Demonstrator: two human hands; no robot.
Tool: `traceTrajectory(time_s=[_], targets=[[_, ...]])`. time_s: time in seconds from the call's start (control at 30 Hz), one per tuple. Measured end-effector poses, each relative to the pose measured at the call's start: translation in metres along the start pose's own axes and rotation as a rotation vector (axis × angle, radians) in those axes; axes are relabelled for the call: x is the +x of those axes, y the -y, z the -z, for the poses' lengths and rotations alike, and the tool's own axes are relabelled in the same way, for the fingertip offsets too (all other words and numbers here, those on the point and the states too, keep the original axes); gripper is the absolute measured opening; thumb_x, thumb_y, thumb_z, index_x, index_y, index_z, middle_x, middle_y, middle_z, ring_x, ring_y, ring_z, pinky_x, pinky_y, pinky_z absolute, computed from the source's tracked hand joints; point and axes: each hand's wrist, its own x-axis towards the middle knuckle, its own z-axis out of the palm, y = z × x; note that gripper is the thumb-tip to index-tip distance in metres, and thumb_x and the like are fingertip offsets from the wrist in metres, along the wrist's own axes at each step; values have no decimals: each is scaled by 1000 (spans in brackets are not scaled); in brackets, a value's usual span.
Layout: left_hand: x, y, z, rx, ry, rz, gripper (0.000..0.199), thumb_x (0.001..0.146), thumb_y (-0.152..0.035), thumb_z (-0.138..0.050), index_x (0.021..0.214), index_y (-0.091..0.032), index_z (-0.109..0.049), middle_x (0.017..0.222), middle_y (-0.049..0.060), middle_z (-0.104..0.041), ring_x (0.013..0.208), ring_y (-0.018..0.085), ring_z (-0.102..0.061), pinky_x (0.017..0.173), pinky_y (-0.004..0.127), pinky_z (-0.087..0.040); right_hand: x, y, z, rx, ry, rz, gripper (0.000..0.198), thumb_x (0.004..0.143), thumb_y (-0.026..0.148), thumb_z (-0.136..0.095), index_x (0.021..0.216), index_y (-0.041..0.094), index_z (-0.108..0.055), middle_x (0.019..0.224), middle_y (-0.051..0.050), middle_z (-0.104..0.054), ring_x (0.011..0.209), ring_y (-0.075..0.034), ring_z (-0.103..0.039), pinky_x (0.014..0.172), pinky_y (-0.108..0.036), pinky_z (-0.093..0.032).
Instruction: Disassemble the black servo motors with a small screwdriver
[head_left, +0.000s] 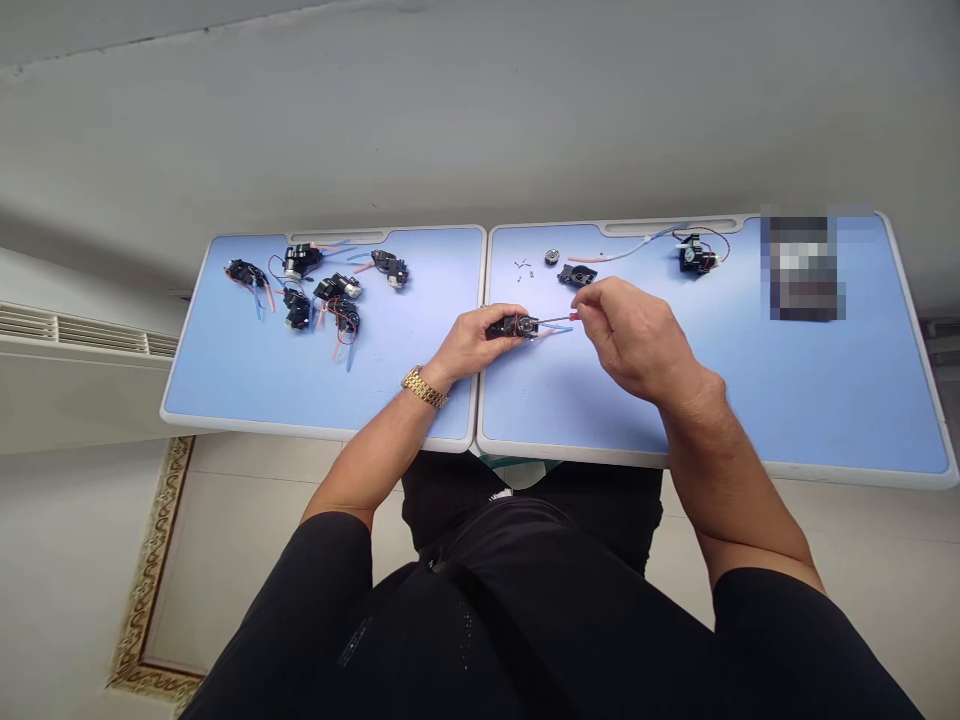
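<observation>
Near the inner edge of the right-hand table, my left hand (480, 340) is closed around a small black motor unit (517, 326) with red and blue tubes or leads trailing to its right. My right hand (634, 335) grips the red handle of a screwdriver (556, 319), whose thin shaft points left and reaches the unit. Whether its tip sits in a screw is too small to tell. Just beyond lie a black housing part (577, 275), a round metallic piece (552, 257) and several tiny screws (523, 266).
Several similar black motor units (337, 287) with coloured tubes lie on the left table (405, 350). Another wired unit (697, 255) is at the back of the right table (825, 400). A pixelated dark rectangular object (802, 270) is at far right. A narrow seam separates the tables.
</observation>
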Motion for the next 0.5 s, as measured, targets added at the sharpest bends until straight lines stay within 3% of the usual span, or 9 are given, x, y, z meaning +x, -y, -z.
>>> traceTrajectory(time_s=[0.13,0.27,0.33,0.5], targets=[[0,2,0,-24,8,-3,38,95,-26,-85,132,-23,-81,133,8,-84,120,24,-80,114,42,-61,1,2,4,97,52,-22,19,110,26,-49,123,25,-62,110,-10,-78,99,-27,-76,82,-40,-56],[0,2,0,-22,9,-3,38,94,-24,-84,132,-23,-81,133,8,-84,122,24,-79,116,42,-60,6,4,4,44,66,-98,17,113,40,-51,114,26,-60,89,-5,-74,78,-25,-70,71,-38,-50],[1,2,0,-23,12,3,39,94,-23,-84,133,-24,-81,133,8,-84,122,24,-79,117,42,-60,8,7,5,14,83,-113,16,113,39,-50,108,27,-59,82,-3,-72,70,-23,-65,68,-37,-47],[2,3,0,-34,10,-5,37,94,-24,-84,131,-23,-81,132,8,-84,122,24,-79,116,42,-59,14,11,10,120,152,-88,12,108,30,-53,118,25,-58,111,-10,-78,91,-26,-74,79,-39,-55]])
